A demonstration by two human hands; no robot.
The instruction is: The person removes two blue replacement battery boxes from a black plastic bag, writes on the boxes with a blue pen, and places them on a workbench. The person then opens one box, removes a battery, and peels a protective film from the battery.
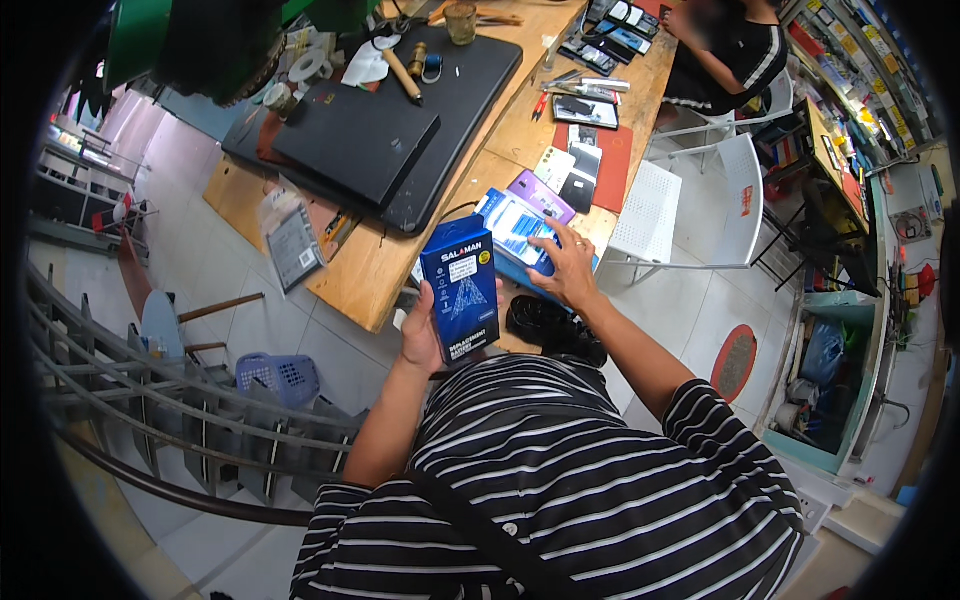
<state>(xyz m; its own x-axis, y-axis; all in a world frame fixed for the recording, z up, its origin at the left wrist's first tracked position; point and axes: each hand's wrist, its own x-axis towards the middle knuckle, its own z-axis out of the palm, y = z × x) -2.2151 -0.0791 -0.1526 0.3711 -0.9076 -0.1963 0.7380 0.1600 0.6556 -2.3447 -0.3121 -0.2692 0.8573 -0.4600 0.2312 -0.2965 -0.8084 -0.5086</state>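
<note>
My left hand [424, 325] is closed around a blue cardboard battery box [463, 290], held upright with its printed front toward me. A white label sits on the box's upper half. Just right of the box, my right hand [568, 265] reaches over a flat blue-and-white thing [518, 232] that looks like a lit phone screen or a pack at the table's near edge. Its fingers are apart, with the tips at the thing's right side. A purple phone-shaped piece [541, 196] lies just beyond. My palm hides part of the flat thing.
The wooden table [360, 288] carries a large black case [375, 140], a wooden-handled tool [403, 77], phones on a red mat [613, 168] and a clear pouch [292, 245]. A white chair [650, 210] stands right; another person [735, 55] sits beyond. A curved railing [200, 430] runs left.
</note>
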